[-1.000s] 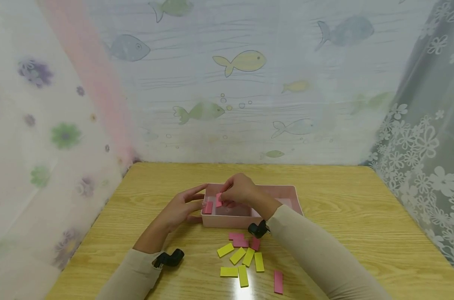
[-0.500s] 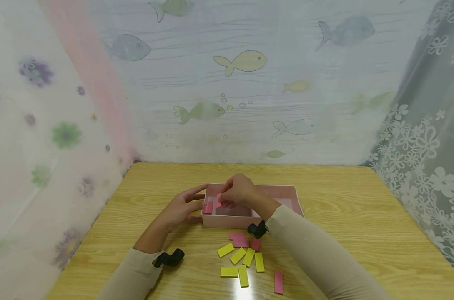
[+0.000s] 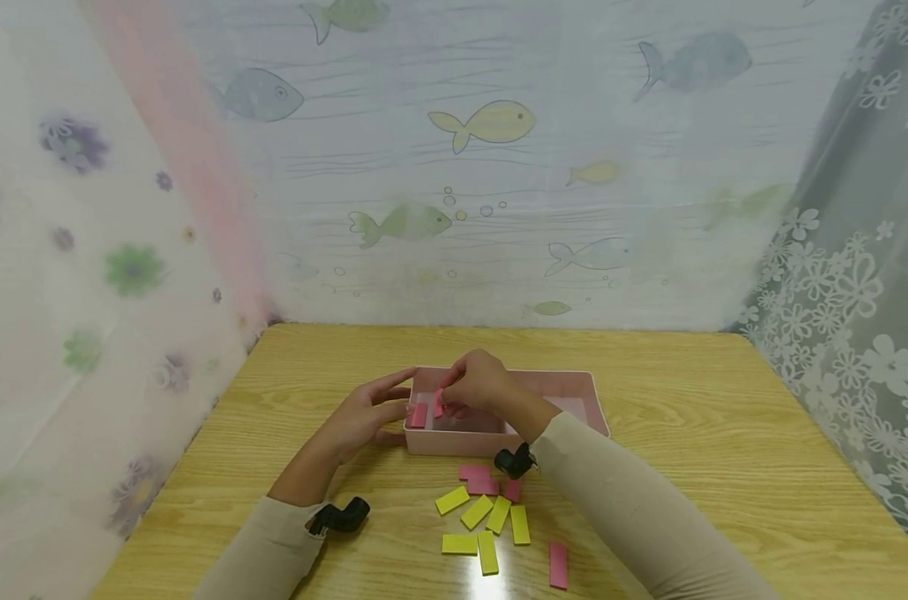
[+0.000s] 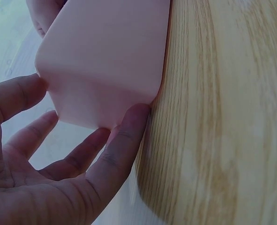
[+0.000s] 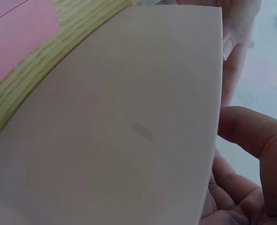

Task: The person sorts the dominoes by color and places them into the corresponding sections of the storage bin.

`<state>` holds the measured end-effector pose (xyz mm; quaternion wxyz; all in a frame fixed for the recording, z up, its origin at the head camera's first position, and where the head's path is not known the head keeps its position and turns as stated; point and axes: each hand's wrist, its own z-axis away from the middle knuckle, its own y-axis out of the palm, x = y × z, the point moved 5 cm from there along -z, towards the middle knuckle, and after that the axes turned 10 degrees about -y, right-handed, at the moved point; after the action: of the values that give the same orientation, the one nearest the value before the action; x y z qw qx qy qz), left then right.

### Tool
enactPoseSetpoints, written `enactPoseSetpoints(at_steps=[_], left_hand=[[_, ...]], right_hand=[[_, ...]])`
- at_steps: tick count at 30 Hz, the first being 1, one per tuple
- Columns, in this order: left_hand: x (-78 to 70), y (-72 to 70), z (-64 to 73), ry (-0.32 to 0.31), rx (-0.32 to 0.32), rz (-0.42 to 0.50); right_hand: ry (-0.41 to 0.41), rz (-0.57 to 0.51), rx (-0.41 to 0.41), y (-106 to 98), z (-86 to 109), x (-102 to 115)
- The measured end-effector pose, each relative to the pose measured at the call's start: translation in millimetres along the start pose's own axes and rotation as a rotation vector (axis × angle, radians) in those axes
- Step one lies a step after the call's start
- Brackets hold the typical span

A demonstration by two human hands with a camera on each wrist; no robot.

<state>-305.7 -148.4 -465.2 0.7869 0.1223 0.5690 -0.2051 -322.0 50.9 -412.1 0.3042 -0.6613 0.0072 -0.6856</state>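
A shallow pink plastic box [image 3: 454, 444] sits on the table. My left hand [image 3: 358, 421] grips its left end, with thumb and fingertips spread around the rim and corners; in the left wrist view these fingers [image 4: 124, 136] touch the box's end. One pink tile [image 3: 418, 415] stands inside by the left wall, near those fingertips. Reaching over the near wall, my right hand [image 3: 479, 383] pinches another pink tile [image 3: 438, 404] inside the box. The right wrist view mostly shows the box's side wall [image 5: 129, 103], which hides that tile and the fingertips.
In front of the box lie several yellow tiles [image 3: 459, 544] and a few pink tiles [image 3: 484, 486]. A lone pink tile [image 3: 558, 565] rests nearer the front, beside the right sleeve. Behind the wooden table [image 3: 649, 354] hangs a fish-patterned curtain [image 3: 491, 183].
The pink tile in my right hand has dropped slightly lower inside the box. The left hand keeps its place on the box's end, and the tiles on the table lie as before.
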Motion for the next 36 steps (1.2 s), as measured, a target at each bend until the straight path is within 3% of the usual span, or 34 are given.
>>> enactPoseSetpoints(at_steps=[10, 15, 25, 36], left_hand=[[0.8, -0.2, -1.4, 0.004, 0.004, 0.009], [0.1, 0.3, -0.8, -0.001, -0.003, 0.014], [0.5, -0.4, -0.9, 0.008, 0.003, 0.009], [1.5, -1.5, -1.8, 0.004, 0.011, 0.014]], right_hand=[[0.001, 0.025, -0.002, -0.4, -1.6, -2.8], [0.024, 0.059, 0.04, 0.1, -2.1, -5.2], [0.119, 0.005, 0.127, 8.8, -0.2, -4.8], [0.108, -0.054, 0.122, 14.8, -0.6, -5.0]])
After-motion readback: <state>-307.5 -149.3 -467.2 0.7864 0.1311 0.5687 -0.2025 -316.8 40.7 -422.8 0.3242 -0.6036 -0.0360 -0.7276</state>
